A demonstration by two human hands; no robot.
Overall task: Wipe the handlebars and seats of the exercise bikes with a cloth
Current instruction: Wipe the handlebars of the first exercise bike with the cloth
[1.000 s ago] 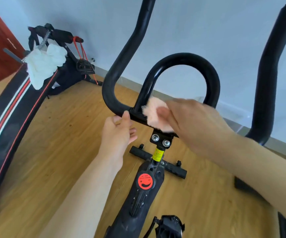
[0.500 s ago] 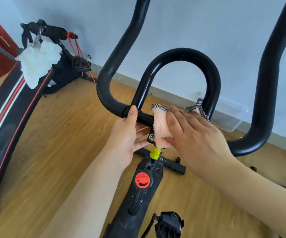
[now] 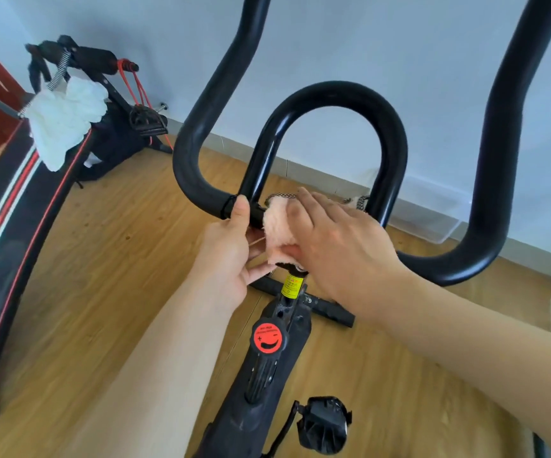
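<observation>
Bright, soft daylight fills the room. A white shine runs down the handlebar loop (image 3: 261, 160) at 11 o'clock. Edges bend outward. The picture looks slightly soft.

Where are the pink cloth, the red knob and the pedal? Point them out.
pink cloth (image 3: 279, 231): head view, fluffy front face beside the right hand.
red knob (image 3: 267, 338): head view, middle of its round face.
pedal (image 3: 323, 424): head view, middle of its black body.

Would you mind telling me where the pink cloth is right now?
The pink cloth is mid-frame, pressed by the right hand onto the handlebar centre, just right of the left hand.
</observation>
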